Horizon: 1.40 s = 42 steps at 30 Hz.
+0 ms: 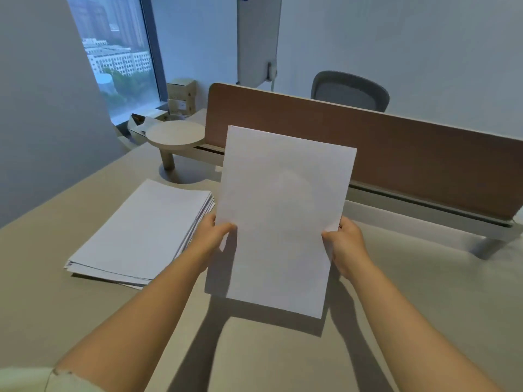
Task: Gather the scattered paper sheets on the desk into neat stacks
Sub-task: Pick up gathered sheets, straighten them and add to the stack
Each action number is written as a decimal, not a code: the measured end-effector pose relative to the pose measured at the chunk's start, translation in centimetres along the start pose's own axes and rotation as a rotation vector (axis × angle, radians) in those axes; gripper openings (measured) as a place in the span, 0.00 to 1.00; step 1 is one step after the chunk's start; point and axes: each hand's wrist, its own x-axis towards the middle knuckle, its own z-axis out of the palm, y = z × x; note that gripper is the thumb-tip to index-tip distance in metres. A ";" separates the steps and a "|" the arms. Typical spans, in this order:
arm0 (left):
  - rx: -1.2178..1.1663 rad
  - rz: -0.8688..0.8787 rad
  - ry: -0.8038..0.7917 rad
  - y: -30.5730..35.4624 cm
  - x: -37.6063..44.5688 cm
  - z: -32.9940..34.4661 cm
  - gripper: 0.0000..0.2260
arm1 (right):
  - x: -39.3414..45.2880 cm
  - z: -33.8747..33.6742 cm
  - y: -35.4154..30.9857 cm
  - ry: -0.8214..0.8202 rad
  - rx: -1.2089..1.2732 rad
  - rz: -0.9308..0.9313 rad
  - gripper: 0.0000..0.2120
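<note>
Left of the sheaf you hold, the flat stack of white paper sheets [138, 233] lies on the beige desk [424, 292], its right edges fanned and uneven; dropping more on top would likely leave it ragged. Your left hand [213, 236] pinches the upright white paper sheaf [283, 219] at its left edge, your right hand [343, 239] at its right edge. Hold loosely and sheets may slip out below. Far behind the sheaf, cardboard boxes [181, 96] sit by the window; their contents are hidden.
</note>
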 end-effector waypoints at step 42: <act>0.384 -0.193 0.088 -11.7 17.5 -26.9 0.21 | 6.6 33.5 9.1 -0.005 0.029 0.504 0.18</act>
